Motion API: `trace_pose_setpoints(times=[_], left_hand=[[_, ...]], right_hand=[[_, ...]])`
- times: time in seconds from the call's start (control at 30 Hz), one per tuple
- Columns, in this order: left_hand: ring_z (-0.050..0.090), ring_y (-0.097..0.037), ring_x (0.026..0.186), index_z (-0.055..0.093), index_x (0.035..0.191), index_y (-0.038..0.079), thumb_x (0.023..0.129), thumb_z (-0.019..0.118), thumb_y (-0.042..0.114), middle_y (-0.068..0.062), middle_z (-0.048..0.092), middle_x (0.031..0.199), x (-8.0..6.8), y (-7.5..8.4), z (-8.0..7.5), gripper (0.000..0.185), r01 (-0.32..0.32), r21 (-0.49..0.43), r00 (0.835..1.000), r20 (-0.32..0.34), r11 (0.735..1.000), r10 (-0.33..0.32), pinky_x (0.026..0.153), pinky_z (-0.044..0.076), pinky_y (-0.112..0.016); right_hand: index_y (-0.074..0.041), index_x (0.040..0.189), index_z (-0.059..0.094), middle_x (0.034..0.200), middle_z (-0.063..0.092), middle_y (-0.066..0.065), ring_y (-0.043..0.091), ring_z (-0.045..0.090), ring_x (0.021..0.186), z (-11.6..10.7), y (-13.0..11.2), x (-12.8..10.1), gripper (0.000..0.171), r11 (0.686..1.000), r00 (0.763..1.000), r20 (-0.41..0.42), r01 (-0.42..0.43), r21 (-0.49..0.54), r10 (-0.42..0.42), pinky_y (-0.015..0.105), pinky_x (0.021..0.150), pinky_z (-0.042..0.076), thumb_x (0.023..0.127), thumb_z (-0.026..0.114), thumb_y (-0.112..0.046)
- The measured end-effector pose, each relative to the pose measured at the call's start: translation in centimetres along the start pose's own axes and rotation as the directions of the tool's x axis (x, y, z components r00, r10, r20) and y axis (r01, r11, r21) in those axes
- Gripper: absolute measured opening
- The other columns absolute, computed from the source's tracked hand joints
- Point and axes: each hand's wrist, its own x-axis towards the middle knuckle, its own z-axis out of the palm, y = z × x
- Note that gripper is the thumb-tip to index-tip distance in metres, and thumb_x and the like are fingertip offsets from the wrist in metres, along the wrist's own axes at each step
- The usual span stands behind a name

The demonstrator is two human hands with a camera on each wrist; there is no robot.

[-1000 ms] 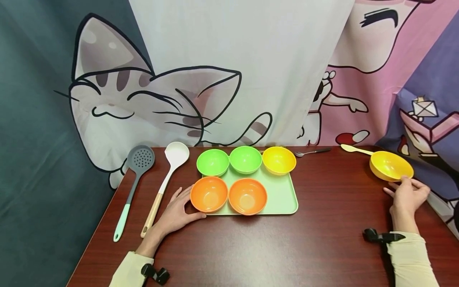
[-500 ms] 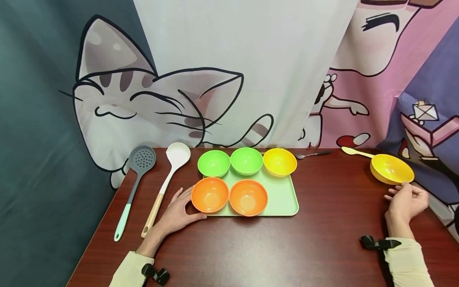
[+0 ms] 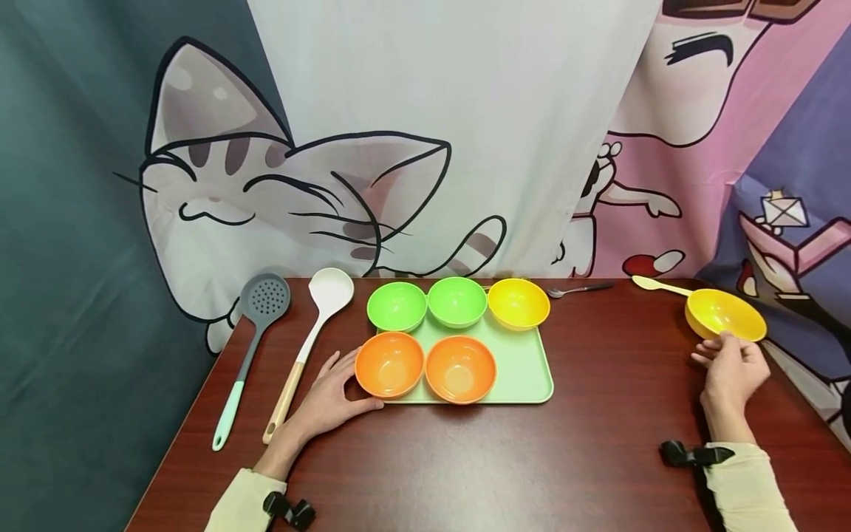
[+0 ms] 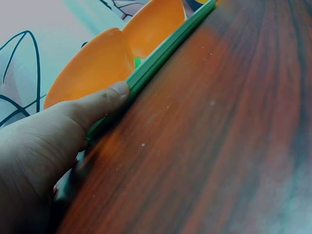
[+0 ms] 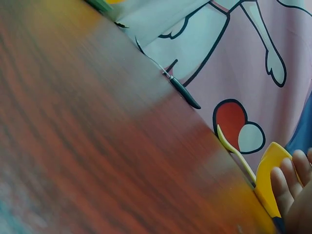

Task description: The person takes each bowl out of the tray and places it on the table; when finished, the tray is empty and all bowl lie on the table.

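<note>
My left hand [image 3: 329, 391] lies at the near left corner of a pale green tray [image 3: 521, 377]. The thumb rests on the front edge and the fingers reach along the left side, beside an orange bowl [image 3: 388, 362]. A second orange bowl [image 3: 461, 369], two green bowls [image 3: 397, 307] and a yellow bowl [image 3: 518, 303] also sit on the tray. Far right, my right hand [image 3: 731, 377] is at the near side of another yellow bowl [image 3: 718, 314]. Its fingers are loosely bent in front of the bowl's wall in the right wrist view.
A slotted turner [image 3: 264, 299] and a white ladle [image 3: 329, 292] lie left of the tray. Near the back edge are a small dark-handled utensil [image 3: 585, 289] and a pale yellow utensil [image 3: 654, 284] by the bowl. A printed curtain [image 3: 465, 89] hangs behind the table.
My right hand has slid left along the near side of the far-right yellow bowl, which stays in place. My left hand keeps its place at the tray corner. The head view has shifted slightly.
</note>
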Motion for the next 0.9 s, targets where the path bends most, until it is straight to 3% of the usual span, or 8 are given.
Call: trace_pose_setpoints(times=[0.27, 0.57, 0.73, 0.9], left_hand=[[0.037, -0.024, 0.147, 0.050, 0.147, 0.022, 0.074, 0.078, 0.065, 0.003, 0.052, 0.150, -0.1, -0.1, 0.1, 0.089, 0.004, -0.008, 1.000, -0.005, 1.000, -0.004, 0.123, 0.014, -0.057], [0.037, -0.024, 0.147, 0.050, 0.148, 0.020, 0.075, 0.077, 0.065, 0.002, 0.052, 0.150, 0.0, -0.1, 0.1, 0.089, 0.000, -0.005, 1.000, -0.003, 1.000, 0.000, 0.124, 0.014, -0.057], [0.037, -0.024, 0.147, 0.050, 0.147, 0.019, 0.075, 0.077, 0.065, 0.002, 0.051, 0.150, 0.0, -0.2, 0.1, 0.090, 0.002, 0.009, 1.000, 0.001, 1.000, -0.002, 0.124, 0.014, -0.057], [0.037, -0.024, 0.147, 0.050, 0.147, 0.019, 0.075, 0.077, 0.065, 0.001, 0.051, 0.151, 0.0, -0.2, 0.1, 0.090, 0.005, 0.006, 1.000, 0.000, 1.000, -0.005, 0.124, 0.014, -0.056]], right_hand=[[0.005, 0.094, 0.060, 0.069, 0.073, 0.012, 0.021, 0.070, 0.051, 0.1, 0.7, -0.6, 0.009, 0.999, 0.977, 0.212, -0.007, -0.032, 0.014, 0.031, 0.044, 0.057, 0.096, 0.061, -0.004], [0.006, 0.100, 0.060, 0.074, 0.074, 0.010, 0.019, 0.072, 0.056, 0.7, 1.5, -1.6, 0.009, 0.996, 0.932, 0.360, 0.003, -0.093, 0.031, 0.030, 0.048, 0.059, 0.097, 0.061, -0.003], [0.006, 0.106, 0.060, 0.080, 0.076, 0.008, 0.018, 0.073, 0.062, 0.6, 1.7, -1.7, 0.013, 0.993, 0.890, 0.454, 0.025, -0.119, 0.032, 0.028, 0.054, 0.061, 0.098, 0.060, -0.004], [0.007, 0.110, 0.059, 0.085, 0.076, 0.009, 0.019, 0.075, 0.068, 0.8, 2.0, -2.1, 0.015, 0.996, 0.830, 0.558, 0.046, -0.081, 0.007, 0.029, 0.057, 0.061, 0.099, 0.058, -0.003]])
